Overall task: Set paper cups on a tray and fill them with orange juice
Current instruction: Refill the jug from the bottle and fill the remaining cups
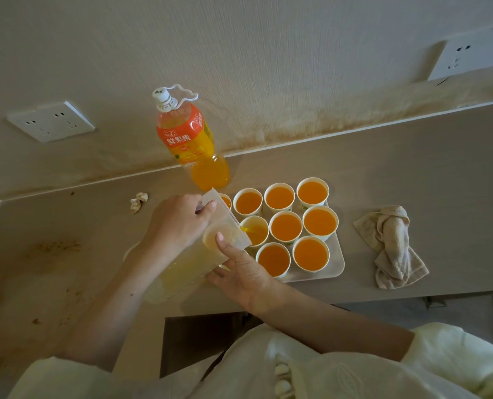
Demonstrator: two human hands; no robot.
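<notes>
**Pouring juice into a middle-row cup**

Tilting over the tray's (336,267) left side, a clear pitcher (193,262) sends a thin orange stream from its spout into a paper cup (257,231), the leftmost visible one of the middle row, which is only partly filled. The left hand (179,223) is clamped round the pitcher's upper rim, thumb hooked over the edge. The right hand (239,273) props the pitcher from the front side; its index finger lies straight against the clear wall and its thumb is spread, so it supports rather than wraps.

Seven other cups (285,227) on the tray stand full nearly to the brim: three along the back edge, two in the middle row, two along the front edge. One more at the back left is mostly hidden behind the pitcher.

The tray lies near the counter's (412,168) front edge. A capped orange-juice bottle (189,136) stands at the counter's rear edge by the wall, behind the tray's back left corner. A crumpled beige cloth (392,246) lies off the tray's right edge, and a small wad of paper (138,201) sits to the left, towards the rear edge.
</notes>
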